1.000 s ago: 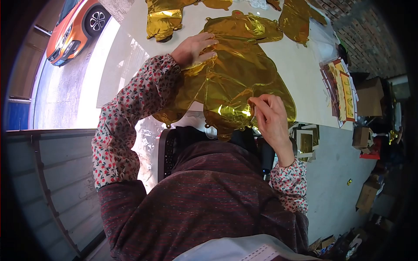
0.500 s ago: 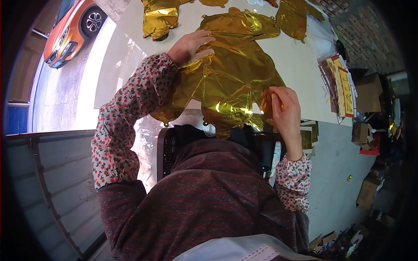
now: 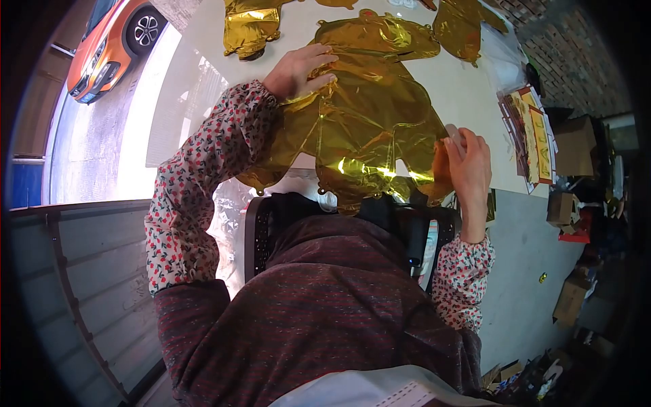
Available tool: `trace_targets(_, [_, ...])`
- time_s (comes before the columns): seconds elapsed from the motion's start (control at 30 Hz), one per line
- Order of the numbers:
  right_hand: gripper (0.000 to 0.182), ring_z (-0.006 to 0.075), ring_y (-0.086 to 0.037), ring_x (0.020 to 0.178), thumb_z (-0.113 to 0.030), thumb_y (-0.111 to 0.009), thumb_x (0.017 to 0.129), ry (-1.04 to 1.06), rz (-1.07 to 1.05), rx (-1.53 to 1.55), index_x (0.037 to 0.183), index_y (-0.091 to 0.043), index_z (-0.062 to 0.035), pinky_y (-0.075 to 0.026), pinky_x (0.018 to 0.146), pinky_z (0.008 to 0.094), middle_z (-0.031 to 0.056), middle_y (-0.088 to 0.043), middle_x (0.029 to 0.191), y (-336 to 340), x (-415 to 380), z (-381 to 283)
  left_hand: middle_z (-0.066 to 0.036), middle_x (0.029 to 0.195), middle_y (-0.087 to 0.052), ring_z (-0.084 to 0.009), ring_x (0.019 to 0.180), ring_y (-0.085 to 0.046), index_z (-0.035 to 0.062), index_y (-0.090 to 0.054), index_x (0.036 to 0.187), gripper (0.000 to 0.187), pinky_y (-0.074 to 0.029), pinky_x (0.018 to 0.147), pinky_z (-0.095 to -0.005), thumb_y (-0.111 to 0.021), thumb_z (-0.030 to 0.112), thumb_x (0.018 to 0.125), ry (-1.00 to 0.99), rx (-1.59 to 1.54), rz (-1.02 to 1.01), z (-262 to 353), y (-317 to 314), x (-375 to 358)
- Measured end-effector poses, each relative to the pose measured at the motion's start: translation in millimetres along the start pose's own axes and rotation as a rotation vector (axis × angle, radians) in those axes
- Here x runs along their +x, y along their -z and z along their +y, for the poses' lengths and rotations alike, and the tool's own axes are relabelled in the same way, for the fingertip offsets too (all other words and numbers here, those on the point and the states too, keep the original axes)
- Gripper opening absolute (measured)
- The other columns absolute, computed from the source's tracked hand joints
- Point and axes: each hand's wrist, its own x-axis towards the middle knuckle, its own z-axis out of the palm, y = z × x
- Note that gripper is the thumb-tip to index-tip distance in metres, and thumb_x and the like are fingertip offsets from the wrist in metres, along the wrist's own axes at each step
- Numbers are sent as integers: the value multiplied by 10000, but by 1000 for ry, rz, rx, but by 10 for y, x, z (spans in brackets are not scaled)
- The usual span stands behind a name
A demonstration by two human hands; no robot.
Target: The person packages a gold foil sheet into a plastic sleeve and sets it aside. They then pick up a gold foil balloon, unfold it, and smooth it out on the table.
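Observation:
A large gold foil sheet, shaped like a flat balloon, lies over the near edge of the white table. On its upper left part rests my left hand, palm down with fingers apart. My right hand is at the foil's right edge, thumb and fingers closed on the rim near the lower right corner. The foil's lower edge hangs toward my lap, with wrinkles and bright reflections across it.
More gold foil pieces lie at the table's far side, one at the left and one at the right. Printed colored sheets sit at the right edge. Boxes stand beyond, and an orange car is outside at left.
My right hand has moved right and slightly outward, and the foil's lower right part is now spread wider. My left hand has stayed nearly in place.

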Motion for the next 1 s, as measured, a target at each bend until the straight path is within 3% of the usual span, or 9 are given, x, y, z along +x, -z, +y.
trace_targets(0.2, [363,320,-572,1026,-285,-704,881,-59,-124,-36,1132,-612,-39,-486,859,440,125,-612,1029,91,-73,-104,-212,1232,-621,-374,1147,-594,41,-660,1185,402,-501,960,-435,-684,313,889,-12,41,28,3,-6,5])
trace_targets(0.4, [322,311,-648,782,-244,-721,854,-233,-334,133,1037,-599,-8,-510,727,408,120,-655,828,93,86,-29,-211,1241,-618,-371,1161,-587,50,-658,1194,406,-496,968,-436,-677,321,892,0,42,5,3,6,9])
trace_targets(0.6, [287,251,-652,674,-221,-709,852,-172,-199,357,991,-625,16,-509,651,376,122,-661,751,-20,131,115,-223,1301,-578,-397,1221,-542,38,-618,1263,410,-461,1016,-442,-672,251,916,30,11,-64,13,32,-2])
trace_targets(0.7, [266,224,-638,659,-218,-705,861,-289,-307,643,938,-647,31,-501,636,360,134,-668,732,66,157,90,-218,1279,-598,-379,1193,-566,41,-640,1227,411,-479,994,-436,-681,286,900,17,31,-29,11,22,8])
trace_targets(0.8, [263,222,-635,653,-216,-703,872,-178,-324,416,901,-652,41,-494,633,356,136,-658,709,-82,232,323,-215,1268,-606,-371,1178,-577,42,-651,1209,408,-488,983,-433,-687,298,894,7,38,-12,5,17,2])
trace_targets(1.0, [285,202,-559,589,-230,-712,872,-114,-212,361,877,-644,47,-458,595,365,122,-589,643,-80,211,317,-211,1270,-602,-374,1173,-575,38,-648,1211,407,-486,982,-434,-687,293,895,12,20,-26,2,33,3])
